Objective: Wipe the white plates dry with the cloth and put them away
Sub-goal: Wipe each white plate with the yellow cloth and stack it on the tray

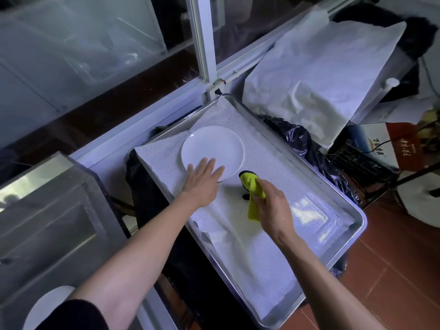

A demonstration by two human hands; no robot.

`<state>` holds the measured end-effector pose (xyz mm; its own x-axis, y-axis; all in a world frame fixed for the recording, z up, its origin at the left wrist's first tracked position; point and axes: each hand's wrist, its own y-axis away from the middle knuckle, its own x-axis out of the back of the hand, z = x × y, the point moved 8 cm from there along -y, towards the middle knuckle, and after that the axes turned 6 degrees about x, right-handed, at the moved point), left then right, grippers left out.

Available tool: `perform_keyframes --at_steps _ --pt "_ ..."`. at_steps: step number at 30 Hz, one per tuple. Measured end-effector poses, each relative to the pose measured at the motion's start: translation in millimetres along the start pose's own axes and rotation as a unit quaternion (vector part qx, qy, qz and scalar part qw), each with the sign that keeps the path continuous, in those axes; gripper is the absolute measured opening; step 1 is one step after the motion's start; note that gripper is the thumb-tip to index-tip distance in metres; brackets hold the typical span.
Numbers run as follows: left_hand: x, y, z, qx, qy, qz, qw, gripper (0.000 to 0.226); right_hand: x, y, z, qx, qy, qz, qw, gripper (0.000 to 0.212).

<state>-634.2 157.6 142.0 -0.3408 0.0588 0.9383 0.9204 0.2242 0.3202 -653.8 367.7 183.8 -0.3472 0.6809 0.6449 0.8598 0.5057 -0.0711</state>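
Note:
A white plate (214,148) lies flat on the white mesh liner of a metal tray (338,248). My left hand (202,184) reaches over the plate's near edge, fingers straight and resting on its rim. My right hand (271,210) grips a yellow-green cloth (252,186) with a dark edge, just right of the plate and slightly above the liner. Part of another white plate (45,308) shows at the bottom left, partly hidden by my left sleeve.
A steel cabinet or box (47,210) stands to the left of the tray. White paper sheets (321,75) lean behind the tray at the right. Black plastic (297,139) lies beside the tray's right rim. Red tile floor (392,270) at the right.

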Motion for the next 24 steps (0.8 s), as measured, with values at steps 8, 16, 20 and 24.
perform_keyframes --at_steps 8,16,20,24 --pt "8.7 53.7 -11.1 0.016 0.068 0.072 0.995 0.056 -3.6 8.4 -28.1 0.002 0.001 -0.031 1.000 0.021" --pt "-2.3 136.3 -63.9 0.071 0.146 0.110 0.981 0.047 -32.0 23.9 -117.7 0.095 -0.053 -0.038 0.993 0.014" --pt "-18.0 189.9 -109.1 0.124 0.175 0.136 0.967 0.045 -73.8 38.5 -165.2 0.128 -0.032 -0.081 0.988 0.034" --pt "-46.3 247.6 -156.4 0.171 0.214 0.121 0.954 0.047 -124.4 60.1 -217.2 0.190 -0.011 -0.117 0.975 0.034"
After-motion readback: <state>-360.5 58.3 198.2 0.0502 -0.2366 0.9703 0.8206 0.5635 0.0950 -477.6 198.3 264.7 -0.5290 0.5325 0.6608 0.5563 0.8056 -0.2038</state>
